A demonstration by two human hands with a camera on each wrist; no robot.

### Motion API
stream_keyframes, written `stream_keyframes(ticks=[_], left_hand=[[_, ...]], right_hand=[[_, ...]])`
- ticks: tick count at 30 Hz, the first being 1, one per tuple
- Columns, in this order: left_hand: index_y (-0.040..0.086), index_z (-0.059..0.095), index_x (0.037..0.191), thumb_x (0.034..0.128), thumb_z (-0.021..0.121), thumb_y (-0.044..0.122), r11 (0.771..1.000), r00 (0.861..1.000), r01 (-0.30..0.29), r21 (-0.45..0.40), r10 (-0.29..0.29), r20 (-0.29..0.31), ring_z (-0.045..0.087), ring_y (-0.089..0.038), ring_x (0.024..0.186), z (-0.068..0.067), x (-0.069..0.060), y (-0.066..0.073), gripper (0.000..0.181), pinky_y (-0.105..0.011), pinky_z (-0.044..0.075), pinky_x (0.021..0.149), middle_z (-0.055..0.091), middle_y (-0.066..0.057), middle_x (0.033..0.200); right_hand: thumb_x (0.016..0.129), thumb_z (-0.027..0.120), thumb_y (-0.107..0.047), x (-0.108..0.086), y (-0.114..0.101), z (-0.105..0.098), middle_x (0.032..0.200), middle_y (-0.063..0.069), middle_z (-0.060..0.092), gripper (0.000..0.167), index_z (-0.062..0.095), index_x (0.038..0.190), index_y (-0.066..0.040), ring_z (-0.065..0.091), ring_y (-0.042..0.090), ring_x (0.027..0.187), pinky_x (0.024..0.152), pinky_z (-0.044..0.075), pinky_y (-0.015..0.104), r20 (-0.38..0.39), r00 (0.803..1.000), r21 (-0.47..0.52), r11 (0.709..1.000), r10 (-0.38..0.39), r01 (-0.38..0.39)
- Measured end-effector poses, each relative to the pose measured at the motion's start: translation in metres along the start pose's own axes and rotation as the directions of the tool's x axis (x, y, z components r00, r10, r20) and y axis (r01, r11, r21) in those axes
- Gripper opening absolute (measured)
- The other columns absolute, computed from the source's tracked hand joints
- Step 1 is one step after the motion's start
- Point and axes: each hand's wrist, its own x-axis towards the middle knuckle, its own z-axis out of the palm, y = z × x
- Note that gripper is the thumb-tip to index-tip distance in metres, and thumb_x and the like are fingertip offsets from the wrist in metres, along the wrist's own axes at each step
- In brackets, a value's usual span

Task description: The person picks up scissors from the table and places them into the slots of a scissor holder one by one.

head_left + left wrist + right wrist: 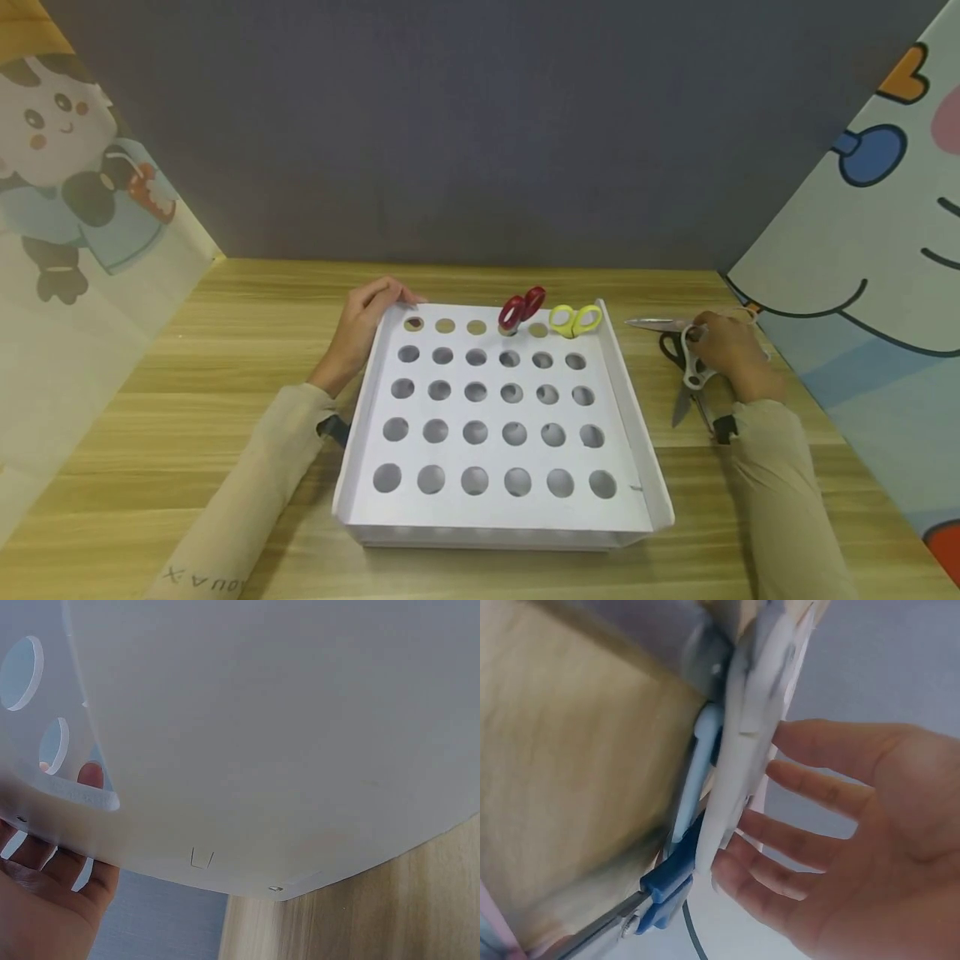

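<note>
A white box-shaped rack [493, 412] with rows of round holes stands on the table. My left hand [364, 323] holds its far left corner; in the left wrist view, my left hand [56, 904] curls round the edge of the panel [285, 735], a fingertip showing through a cutout. Red-handled scissors [513, 312] and yellow-handled scissors [575, 321] stand handles up in the back row. To the right, my right hand [731, 350] is over a pile of scissors. In the right wrist view, the loosely spread fingers of my right hand [855, 817] touch white scissors handles [731, 772].
White-handled scissors [694, 367] lie right of the rack, with a blade pointing left [656, 323]. Blue-handled scissors [671, 874] show lower in the pile. A dark panel [480, 133] rises behind the wooden table [247, 333], with cartoon-printed walls on both sides.
</note>
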Motion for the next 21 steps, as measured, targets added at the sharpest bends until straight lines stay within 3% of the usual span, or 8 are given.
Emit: stream_keyframes(ticks=[14, 18, 21], left_hand=[[-0.013, 0.061, 0.091, 0.1055, 0.047, 0.017, 1.0, 1.0, -0.001, -0.006, 0.001, 0.003, 0.067, -0.035, 0.101, -0.0004, -0.0002, -0.0002, 0.036, -0.029, 0.052, 0.09, 0.067, -0.028, 0.1], [-0.012, 0.061, 0.092, 0.1055, 0.047, 0.017, 1.0, 1.0, 0.005, -0.006, -0.005, 0.003, 0.067, -0.035, 0.101, -0.0002, -0.0005, -0.0002, 0.036, -0.029, 0.052, 0.09, 0.069, -0.027, 0.1], [-0.012, 0.061, 0.092, 0.1054, 0.047, 0.018, 1.0, 1.0, 0.007, -0.004, -0.007, 0.003, 0.067, -0.033, 0.101, -0.0001, -0.0001, -0.0002, 0.036, -0.029, 0.052, 0.09, 0.069, -0.025, 0.1]], right_hand=[[0.087, 0.061, -0.009, 0.0022, -0.0001, 0.0036, 0.12, 0.044, 0.05, 0.045, 0.05, 0.127, 0.01, 0.046, 0.064, 0.108, 0.09, 0.039, 0.071, -0.049, 0.999, 0.001, 1.0, -0.001, 0.001], [0.083, 0.058, -0.005, 0.0028, 0.0001, 0.0044, 0.112, 0.042, 0.055, 0.047, 0.05, 0.127, 0.009, 0.054, 0.053, 0.088, 0.074, 0.047, 0.062, -0.052, 0.999, 0.019, 1.0, -0.004, 0.005], [0.083, 0.056, -0.003, 0.0033, 0.0, 0.0038, 0.112, 0.041, 0.055, 0.047, 0.05, 0.128, 0.009, 0.054, 0.046, 0.082, 0.068, 0.046, 0.056, -0.028, 1.0, 0.03, 1.0, 0.002, -0.001]])
